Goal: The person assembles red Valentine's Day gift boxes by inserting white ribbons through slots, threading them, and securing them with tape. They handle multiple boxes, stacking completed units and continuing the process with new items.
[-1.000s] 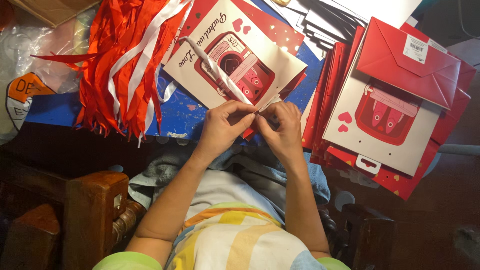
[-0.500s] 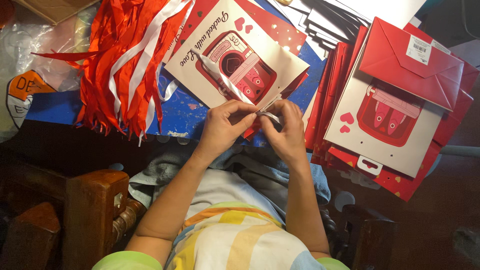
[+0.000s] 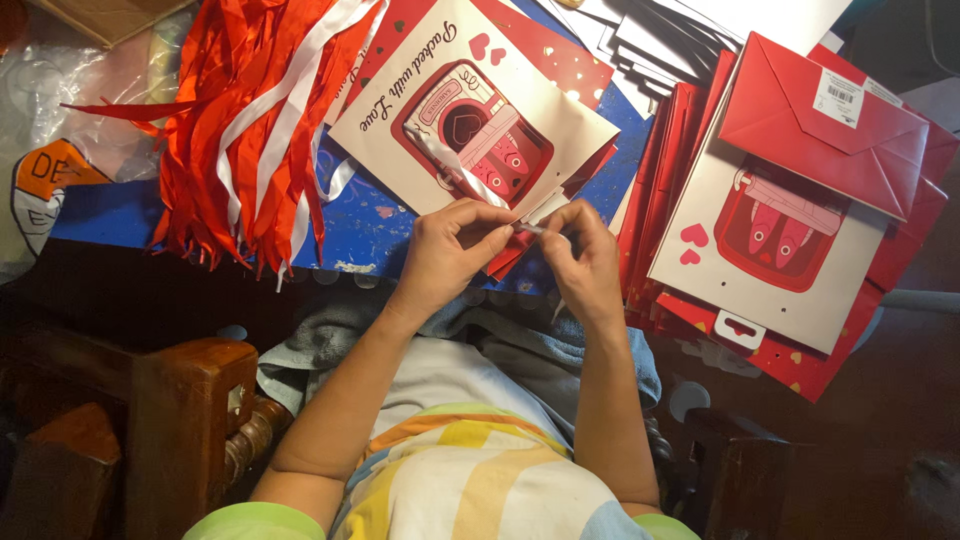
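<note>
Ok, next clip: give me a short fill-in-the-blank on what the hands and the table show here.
1. Both hands, left hand and right hand, pinch the end of a ____ ribbon.
2. That ribbon lies across a white bag printed with a red ____.
3. The ribbon pile sits to the person's ____.
4. The red envelope lies on the bag stack at the ____.

Missing: white; can; left; right

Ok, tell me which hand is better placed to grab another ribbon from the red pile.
Left, probably. The left hand lies on the side of the ribbon pile, with only bare blue table between. The right hand sits farther off, pinching the white ribbon at the bag.
</note>
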